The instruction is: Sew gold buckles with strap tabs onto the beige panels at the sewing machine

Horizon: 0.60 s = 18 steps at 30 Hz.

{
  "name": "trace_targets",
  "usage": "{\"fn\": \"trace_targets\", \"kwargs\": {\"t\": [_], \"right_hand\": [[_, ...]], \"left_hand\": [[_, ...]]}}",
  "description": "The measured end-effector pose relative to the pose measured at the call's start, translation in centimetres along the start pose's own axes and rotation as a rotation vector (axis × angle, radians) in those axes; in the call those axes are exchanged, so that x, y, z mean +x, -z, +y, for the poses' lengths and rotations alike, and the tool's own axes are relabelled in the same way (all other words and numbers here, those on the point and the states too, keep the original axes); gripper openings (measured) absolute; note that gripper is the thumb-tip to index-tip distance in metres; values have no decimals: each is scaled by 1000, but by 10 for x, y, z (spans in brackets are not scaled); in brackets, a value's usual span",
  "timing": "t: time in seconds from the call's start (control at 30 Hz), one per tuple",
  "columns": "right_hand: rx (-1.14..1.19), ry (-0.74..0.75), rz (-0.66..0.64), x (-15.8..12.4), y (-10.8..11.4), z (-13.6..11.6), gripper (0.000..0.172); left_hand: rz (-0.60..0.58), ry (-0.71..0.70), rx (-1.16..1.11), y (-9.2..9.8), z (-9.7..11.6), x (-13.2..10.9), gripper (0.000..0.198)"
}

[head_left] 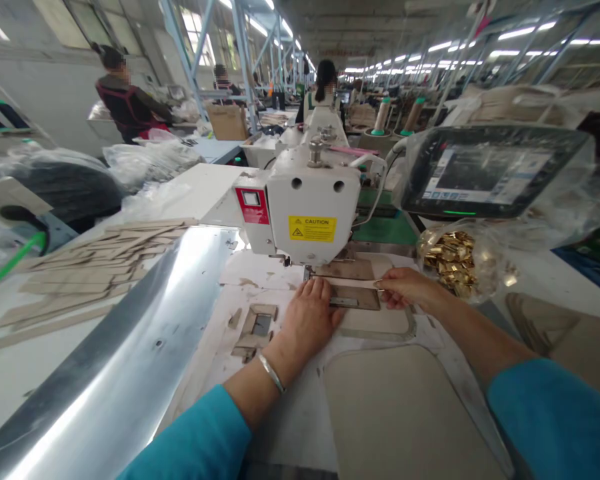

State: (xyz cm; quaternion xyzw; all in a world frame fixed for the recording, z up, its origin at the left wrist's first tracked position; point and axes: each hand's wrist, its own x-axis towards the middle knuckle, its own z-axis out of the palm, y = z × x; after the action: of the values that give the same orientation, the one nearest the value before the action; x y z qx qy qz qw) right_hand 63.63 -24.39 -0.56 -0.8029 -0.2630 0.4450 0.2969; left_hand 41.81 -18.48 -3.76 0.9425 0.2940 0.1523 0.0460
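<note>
A narrow beige strap (353, 284) lies across a rounded beige panel (380, 324) under the sewing machine head (313, 193). My left hand (310, 310) rests flat on the strap's left end, close to the machine's foot, fingers stretched out and side by side. My right hand (397, 289) pinches the strap's right end between thumb and fingers. A small shiny metal piece shows at those fingertips, too small to name. Brown clamp plates (355, 269) lie on either side of the strap. In front of my hands is another rounded beige panel (395, 407).
Many beige strips (95, 267) are piled at the left, beyond a shiny metal sheet (165, 320). Gold metal fittings (453, 260) fill a clear plastic bag at the right, below a control screen (495, 173). More panels (560, 327) lie far right. Other people work farther back.
</note>
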Motion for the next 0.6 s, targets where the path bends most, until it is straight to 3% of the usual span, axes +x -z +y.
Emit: {"fn": "trace_targets", "kwargs": {"t": [0.2,0.3,0.6], "right_hand": [[9,6,-3,2,0,2,16],[16,-4,-2,1,2,1,16],[-13,-35,-25,-2,-8,-10,16]], "left_hand": [[-60,-13,-28,14,-7,-17,40],[-82,60,65,27,-8,-21,32],[-143,174,169,34,-36,-9,42]]}}
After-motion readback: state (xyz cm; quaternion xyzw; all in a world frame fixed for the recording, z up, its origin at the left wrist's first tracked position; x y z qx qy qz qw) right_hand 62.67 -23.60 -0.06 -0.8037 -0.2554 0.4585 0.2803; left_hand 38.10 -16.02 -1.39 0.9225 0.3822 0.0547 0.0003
